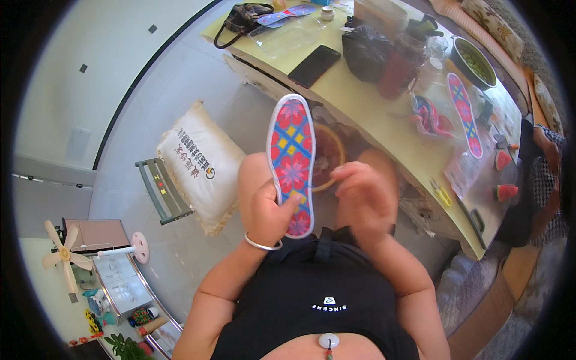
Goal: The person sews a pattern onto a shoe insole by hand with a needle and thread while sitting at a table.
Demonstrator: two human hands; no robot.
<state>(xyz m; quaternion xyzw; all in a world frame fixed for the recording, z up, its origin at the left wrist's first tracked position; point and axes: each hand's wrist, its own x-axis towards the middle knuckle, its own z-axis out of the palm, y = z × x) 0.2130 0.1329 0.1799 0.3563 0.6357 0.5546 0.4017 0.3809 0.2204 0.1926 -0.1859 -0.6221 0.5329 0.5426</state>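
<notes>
I have left hand (268, 213) grasping embroidered insole (291, 141) near lower end, thumb on patterned face. Insole held over wearer's legs (252, 174), apart from tabletop (347, 93). Right hand (367, 201) raised just beside it, fingers bent, motion-blurred; from here I cannot tell whether they pinch anything. On tabletop I see second insole (464, 114), yellow-handled scissors (442, 194), black smartphone (314, 66).

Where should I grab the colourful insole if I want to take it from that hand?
Probably pinch the insole at its wide, far end, coming from the far side and squeezing both flat faces. It looks thin and flat, and that end sticks out free, while the left hand covers part of the near end.
</notes>
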